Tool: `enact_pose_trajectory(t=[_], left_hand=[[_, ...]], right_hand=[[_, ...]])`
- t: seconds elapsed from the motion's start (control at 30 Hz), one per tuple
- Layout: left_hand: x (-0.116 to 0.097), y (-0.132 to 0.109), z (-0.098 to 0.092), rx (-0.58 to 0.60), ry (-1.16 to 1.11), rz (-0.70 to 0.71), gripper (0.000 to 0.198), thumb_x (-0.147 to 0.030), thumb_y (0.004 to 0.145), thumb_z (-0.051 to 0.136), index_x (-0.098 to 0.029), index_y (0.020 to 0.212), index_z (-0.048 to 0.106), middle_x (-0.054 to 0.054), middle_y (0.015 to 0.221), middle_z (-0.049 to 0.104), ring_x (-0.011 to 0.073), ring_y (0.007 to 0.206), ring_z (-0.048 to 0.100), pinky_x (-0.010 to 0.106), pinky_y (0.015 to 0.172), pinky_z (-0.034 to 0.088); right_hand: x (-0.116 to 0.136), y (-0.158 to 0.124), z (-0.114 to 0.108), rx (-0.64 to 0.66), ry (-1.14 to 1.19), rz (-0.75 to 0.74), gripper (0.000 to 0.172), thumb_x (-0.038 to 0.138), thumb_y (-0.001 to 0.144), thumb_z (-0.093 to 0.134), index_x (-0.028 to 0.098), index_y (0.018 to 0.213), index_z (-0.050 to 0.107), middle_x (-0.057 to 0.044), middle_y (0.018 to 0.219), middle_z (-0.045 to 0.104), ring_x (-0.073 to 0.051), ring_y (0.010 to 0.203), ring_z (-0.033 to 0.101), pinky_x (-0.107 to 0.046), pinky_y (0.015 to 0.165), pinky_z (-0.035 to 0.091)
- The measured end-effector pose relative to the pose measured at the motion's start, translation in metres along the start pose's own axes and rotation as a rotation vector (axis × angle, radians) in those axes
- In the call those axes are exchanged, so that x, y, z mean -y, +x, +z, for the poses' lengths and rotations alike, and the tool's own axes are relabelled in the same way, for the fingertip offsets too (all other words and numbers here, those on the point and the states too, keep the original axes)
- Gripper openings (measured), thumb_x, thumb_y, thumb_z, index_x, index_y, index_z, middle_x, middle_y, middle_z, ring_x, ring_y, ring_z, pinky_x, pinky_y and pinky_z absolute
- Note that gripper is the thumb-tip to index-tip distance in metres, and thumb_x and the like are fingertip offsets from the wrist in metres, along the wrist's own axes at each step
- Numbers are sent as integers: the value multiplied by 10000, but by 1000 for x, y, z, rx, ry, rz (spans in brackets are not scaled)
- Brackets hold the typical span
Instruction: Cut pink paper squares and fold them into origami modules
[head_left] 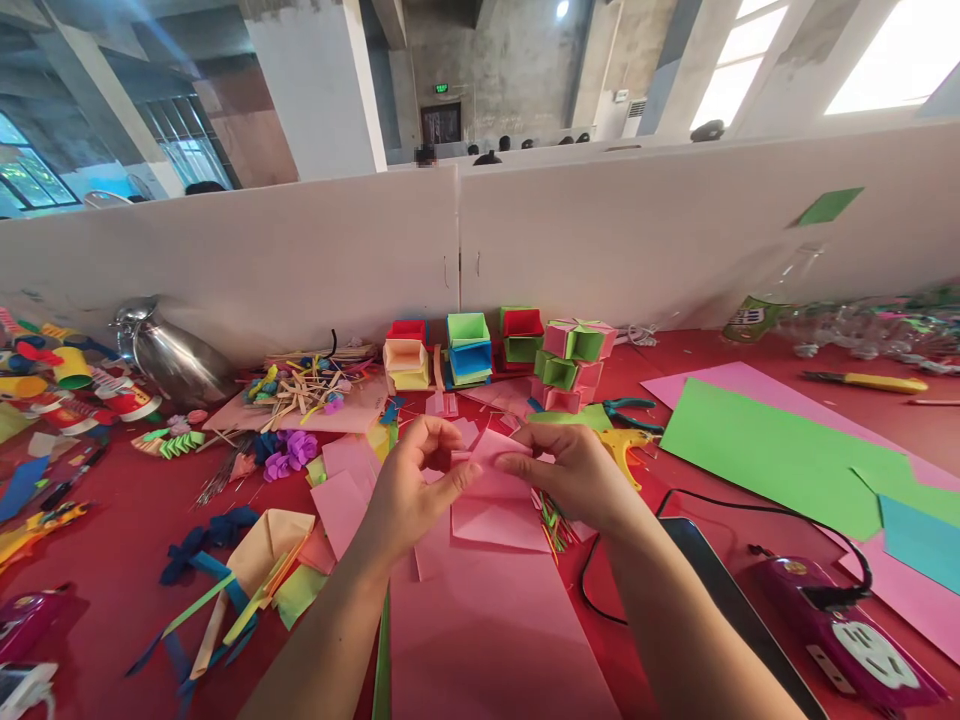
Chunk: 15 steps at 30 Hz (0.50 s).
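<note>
Between my two hands is a folded piece of pink paper point(491, 445), pinched at its left and right sides. My left hand point(424, 480) grips its left edge with thumb and fingers. On the other side, my right hand point(574, 470) is closed on the paper with the thumb in front. Just below lies another creased pink sheet point(499, 520), on top of a large flat pink sheet point(487, 630) in front of me. Behind my hands stand stacked folded paper boxes point(469, 350) in green, blue, red and cream. The fingertips behind the paper are partly hidden.
To the right are a green sheet point(772, 455), a dark phone-like slab point(735, 610), a purple power strip point(847, 630) and a black cable. A yellow glue gun point(624, 450) and pliers point(630, 412) lie behind my right hand. Left are paper scraps and a metal jug point(176, 355).
</note>
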<state>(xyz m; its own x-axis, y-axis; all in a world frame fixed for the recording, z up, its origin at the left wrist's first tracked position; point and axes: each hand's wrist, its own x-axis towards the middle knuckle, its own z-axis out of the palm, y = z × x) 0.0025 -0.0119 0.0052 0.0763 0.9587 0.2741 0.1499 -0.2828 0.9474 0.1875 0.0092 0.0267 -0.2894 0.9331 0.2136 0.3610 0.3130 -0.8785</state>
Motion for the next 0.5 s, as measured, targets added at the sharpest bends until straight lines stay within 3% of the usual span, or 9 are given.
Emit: enact_pose_trajectory(t=[0.07,0.23,0.5], left_hand=[[3,1,0,34,12,-43,289,-278,709,704,-194,962,591,11,837,622,136,735,571,226,666,435],[4,3,-4,28,114,-56,183,-307,738,670,-168,857,660,-10,673,588,128,637,520,224,610,405],[4,7,-9,21,23,-125,213,-332,707,690,-165,829,638,-16,663,597,116,598,527,203,550,395]], right_hand=[[0,-1,1,15,11,20,316,440,725,664,160,588,613,24,537,459,-90,496,372,-229,442,269],[-4,-1,-4,39,31,-48,295,448,745,648,165,667,683,8,565,539,-105,518,442,-230,454,304],[-7,-2,-3,63,16,-75,254,379,774,632,168,642,681,10,576,554,-108,546,461,-236,493,355]])
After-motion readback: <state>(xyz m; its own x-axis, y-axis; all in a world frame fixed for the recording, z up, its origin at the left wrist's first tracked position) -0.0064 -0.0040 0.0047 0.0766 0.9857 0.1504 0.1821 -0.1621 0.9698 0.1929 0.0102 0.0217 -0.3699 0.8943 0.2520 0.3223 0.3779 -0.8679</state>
